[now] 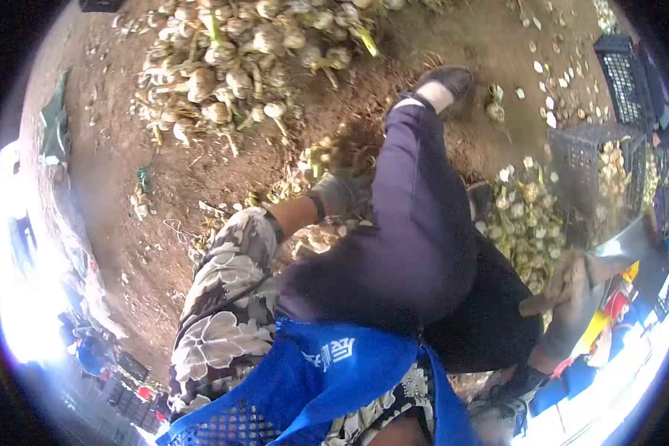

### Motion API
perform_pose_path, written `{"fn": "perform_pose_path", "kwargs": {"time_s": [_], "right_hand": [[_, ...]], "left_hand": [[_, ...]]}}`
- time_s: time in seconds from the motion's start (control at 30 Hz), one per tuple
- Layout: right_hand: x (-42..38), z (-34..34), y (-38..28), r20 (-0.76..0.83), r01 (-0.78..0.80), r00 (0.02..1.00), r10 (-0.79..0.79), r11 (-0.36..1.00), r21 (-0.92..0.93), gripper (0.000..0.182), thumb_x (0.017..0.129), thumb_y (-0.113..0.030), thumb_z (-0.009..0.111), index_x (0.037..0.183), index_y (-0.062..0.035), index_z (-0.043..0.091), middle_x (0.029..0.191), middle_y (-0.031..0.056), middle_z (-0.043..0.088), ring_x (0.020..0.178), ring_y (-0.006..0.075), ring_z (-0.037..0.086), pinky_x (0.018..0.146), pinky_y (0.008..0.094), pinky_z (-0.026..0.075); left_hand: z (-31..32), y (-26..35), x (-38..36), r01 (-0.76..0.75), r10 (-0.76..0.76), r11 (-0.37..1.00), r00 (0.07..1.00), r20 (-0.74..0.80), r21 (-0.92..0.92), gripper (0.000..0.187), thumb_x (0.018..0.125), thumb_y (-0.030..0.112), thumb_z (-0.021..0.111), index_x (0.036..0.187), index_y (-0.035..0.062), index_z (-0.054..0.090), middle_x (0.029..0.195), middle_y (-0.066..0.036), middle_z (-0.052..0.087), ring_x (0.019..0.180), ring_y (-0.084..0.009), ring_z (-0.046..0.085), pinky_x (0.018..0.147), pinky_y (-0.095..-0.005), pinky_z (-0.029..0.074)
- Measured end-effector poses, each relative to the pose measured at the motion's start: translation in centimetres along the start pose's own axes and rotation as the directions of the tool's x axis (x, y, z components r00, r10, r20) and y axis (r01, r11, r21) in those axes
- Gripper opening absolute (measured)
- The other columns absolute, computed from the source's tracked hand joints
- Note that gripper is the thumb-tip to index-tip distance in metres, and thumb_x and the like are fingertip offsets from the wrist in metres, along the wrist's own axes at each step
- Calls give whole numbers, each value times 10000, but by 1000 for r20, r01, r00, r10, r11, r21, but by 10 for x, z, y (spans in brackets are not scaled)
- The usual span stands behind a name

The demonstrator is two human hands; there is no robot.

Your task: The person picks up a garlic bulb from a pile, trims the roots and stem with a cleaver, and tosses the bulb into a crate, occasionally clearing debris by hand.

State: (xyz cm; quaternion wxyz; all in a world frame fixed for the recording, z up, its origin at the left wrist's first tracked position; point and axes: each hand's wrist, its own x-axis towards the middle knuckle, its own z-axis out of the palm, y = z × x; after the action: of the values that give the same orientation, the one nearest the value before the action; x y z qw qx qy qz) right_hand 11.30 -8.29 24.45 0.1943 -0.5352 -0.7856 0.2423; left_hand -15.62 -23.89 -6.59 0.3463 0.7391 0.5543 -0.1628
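Observation:
My left hand [338, 195], in a grey glove with a black band at the wrist, is low over the ground between my legs. Garlic bulbs and stems [316, 160] lie around it, and its fingers are blurred and partly lost against the soil. Off to the right, my right hand [569, 290] wears a glove that looks brown on the palm side. It is smeared by motion, its fingers bent beside a shiny, blade-like thing [624, 241] that I cannot make out. Garlic with green stems [524, 215] lies in a heap just left of that hand.
A large garlic pile [238, 67] covers the ground ahead. My purple-trousered leg [424, 178] stretches through the middle. Black plastic crates [583, 167] stand at right, one with garlic beside it; another crate [621, 78] is behind. Green cloth [56, 123] lies at far left. Bulbs and peelings are scattered about.

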Motion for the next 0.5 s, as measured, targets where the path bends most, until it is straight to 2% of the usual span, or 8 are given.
{"fn": "perform_pose_path", "kwargs": {"time_s": [0.03, 0.07, 0.17, 0.27, 0.33, 0.4, 0.43, 0.5], "right_hand": [[-3, 1, -9, 43, -211, 977, 207, 957, 199, 176, 873, -149, 523, 873, 26, 543, 697, 63, 528, 526, 111, 484, 453, 218, 368], [-6, 2, -18, 82, -398, 914, 396, 844, 358, 175, 870, -147, 531, 882, 27, 545, 718, 69, 539, 542, 120, 500, 461, 219, 380], [-8, 7, -23, 23, -414, 899, 437, 835, 363, 162, 863, -139, 538, 869, 23, 549, 705, 66, 534, 534, 118, 496, 457, 222, 379], [-5, 5, -47, 142, -459, 882, 449, 754, 470, 135, 855, -123, 537, 835, 9, 556, 676, 57, 529, 509, 110, 482, 444, 225, 361], [-7, 4, -61, 88, -415, 904, 418, 808, 419, 128, 843, -126, 551, 816, -1, 559, 633, 41, 521, 450, 91, 443, 412, 212, 324], [-9, -4, -68, 101, -414, 907, 408, 827, 381, 136, 838, -136, 567, 801, -5, 561, 604, 28, 515, 423, 81, 424, 398, 205, 307], [-11, -1, -65, 11, -405, 893, 450, 793, 455, 153, 830, -137, 584, 756, -5, 562, 577, 14, 507, 411, 69, 415, 385, 206, 289], [-12, -12, -49, 49, -321, 937, 347, 797, 512, 133, 824, -124, 595, 773, -1, 584, 583, 9, 524, 443, 63, 443, 405, 200, 307]], "left_hand": [[4, -10, -21, 59, -59, 998, 998, 22, -8, 589, 810, 509, 511, 1317, 233, 396, 1370, -82, 364, 1288, -276, 271, 1026, -564, 227], [8, -22, -30, 112, -112, 994, 994, -13, -4, 595, 811, 499, 513, 1327, 234, 379, 1383, -83, 337, 1296, -288, 250, 1028, -553, 236], [44, -49, -92, 347, -346, 938, 935, -74, 9, 619, 817, 469, 519, 1357, 238, 326, 1419, -88, 257, 1319, -326, 186, 1036, -519, 265], [103, -58, -173, 554, -553, 832, 833, -19, 32, 650, 822, 440, 525, 1387, 241, 273, 1455, -92, 177, 1342, -363, 121, 1044, -486, 293], [172, -58, -226, 638, -619, 760, 768, 163, -121, 603, 853, 435, 456, 1380, 201, 281, 1433, -95, 231, 1316, -313, 197, 1045, -447, 273], [248, -58, -270, 735, -628, 586, 678, 383, -340, 567, 884, 430, 388, 1374, 160, 289, 1410, -98, 286, 1290, -263, 273, 1046, -408, 254], [270, -63, -282, 780, -622, 493, 626, 470, -385, 555, 900, 427, 353, 1371, 140, 293, 1399, -99, 313, 1276, -238, 311, 1046, -389, 244], [252, -83, -285, 830, -668, 490, 553, 498, -265, 479, 902, 407, 373, 1292, 133, 423, 1294, -95, 458, 1172, -247, 444, 982, -366, 330]]}}
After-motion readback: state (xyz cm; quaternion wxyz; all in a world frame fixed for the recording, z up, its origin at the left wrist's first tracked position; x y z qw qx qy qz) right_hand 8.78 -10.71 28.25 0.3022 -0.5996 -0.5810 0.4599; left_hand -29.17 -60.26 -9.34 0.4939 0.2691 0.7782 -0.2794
